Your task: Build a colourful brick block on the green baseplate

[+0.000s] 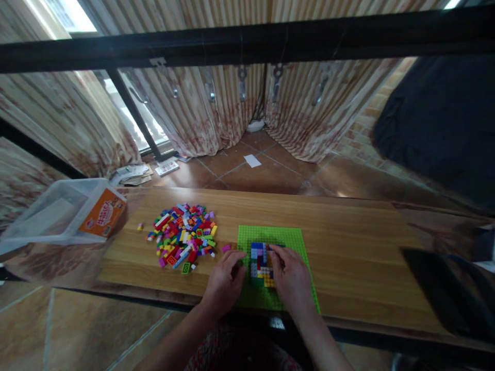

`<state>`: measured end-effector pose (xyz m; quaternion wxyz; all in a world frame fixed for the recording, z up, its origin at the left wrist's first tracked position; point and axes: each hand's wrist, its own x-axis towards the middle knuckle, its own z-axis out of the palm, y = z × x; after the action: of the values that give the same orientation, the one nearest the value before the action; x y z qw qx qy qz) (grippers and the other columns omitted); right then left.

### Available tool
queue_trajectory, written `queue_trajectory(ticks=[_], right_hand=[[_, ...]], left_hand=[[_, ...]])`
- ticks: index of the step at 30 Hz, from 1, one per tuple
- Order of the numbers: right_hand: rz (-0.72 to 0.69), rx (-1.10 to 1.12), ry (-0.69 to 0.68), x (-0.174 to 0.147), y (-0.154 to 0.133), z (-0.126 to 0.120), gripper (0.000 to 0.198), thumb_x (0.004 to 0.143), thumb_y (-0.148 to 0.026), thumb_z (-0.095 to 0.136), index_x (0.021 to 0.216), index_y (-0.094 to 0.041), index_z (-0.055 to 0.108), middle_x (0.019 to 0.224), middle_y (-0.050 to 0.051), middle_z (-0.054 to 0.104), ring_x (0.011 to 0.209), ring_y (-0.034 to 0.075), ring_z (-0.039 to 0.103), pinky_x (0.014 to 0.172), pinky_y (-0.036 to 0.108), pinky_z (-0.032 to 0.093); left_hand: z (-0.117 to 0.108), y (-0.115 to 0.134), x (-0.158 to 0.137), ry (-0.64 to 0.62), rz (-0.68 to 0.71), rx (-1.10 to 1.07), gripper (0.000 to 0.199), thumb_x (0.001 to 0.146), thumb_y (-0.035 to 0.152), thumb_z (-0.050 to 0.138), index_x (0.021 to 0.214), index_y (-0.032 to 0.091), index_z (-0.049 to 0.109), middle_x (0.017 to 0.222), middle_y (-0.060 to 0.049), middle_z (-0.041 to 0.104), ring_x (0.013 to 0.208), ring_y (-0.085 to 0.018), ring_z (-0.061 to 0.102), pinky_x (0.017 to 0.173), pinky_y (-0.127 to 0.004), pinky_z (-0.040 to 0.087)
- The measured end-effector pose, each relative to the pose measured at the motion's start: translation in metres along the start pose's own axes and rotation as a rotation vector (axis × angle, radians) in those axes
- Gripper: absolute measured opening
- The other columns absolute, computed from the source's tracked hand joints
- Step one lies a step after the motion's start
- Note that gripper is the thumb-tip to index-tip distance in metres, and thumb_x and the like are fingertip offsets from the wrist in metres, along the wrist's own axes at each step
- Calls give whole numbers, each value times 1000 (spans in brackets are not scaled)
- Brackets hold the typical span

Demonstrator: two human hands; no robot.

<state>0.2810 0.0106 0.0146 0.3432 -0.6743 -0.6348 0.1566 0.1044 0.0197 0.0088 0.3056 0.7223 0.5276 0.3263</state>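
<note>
A bright green baseplate (pixel 296 237) lies on the wooden board in front of me. On it stands a low build of interlocking toy bricks (pixel 256 252) in blue, light blue, white, red and yellow. My right hand (pixel 294 278) reaches over the right side of the build, with fingers and thumb closed at its upper right part. The fingers mostly hide the building brick there. My left hand (pixel 224 281) is at the plate's left edge, its thumb and index finger apart with nothing visible between them. Beside its fingertips lies a loose magenta brick (pixel 226 248).
A heap of loose bricks in many colours (pixel 183 234) covers the board's left part. Further left is a clear plastic box (pixel 58 211) with an orange label. A dark flat object (pixel 436 288) lies at the right end. A dark metal bar (pixel 247 49) crosses beyond the board.
</note>
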Motion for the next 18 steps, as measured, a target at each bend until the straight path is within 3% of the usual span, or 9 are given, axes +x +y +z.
queue_trajectory(ticks=[6, 18], right_hand=[[-74, -68, -36, 2, 1, 3, 31, 93, -32, 43, 110, -21, 67, 90, 7, 66, 89, 21, 56, 80, 34, 42], [-45, -33, -68, 5, 5, 3, 36, 92, -43, 46, 107, -22, 69, 88, 8, 65, 86, 21, 57, 78, 36, 44]], left_hand=[[1, -2, -2, 26, 59, 18, 29, 82, 12, 50, 109, 20, 59, 104, -7, 65, 95, -19, 62, 84, -34, 52], [5, -3, -5, 8, 34, -16, 27, 85, 13, 48, 107, 20, 60, 107, -8, 62, 98, -19, 61, 86, -33, 51]])
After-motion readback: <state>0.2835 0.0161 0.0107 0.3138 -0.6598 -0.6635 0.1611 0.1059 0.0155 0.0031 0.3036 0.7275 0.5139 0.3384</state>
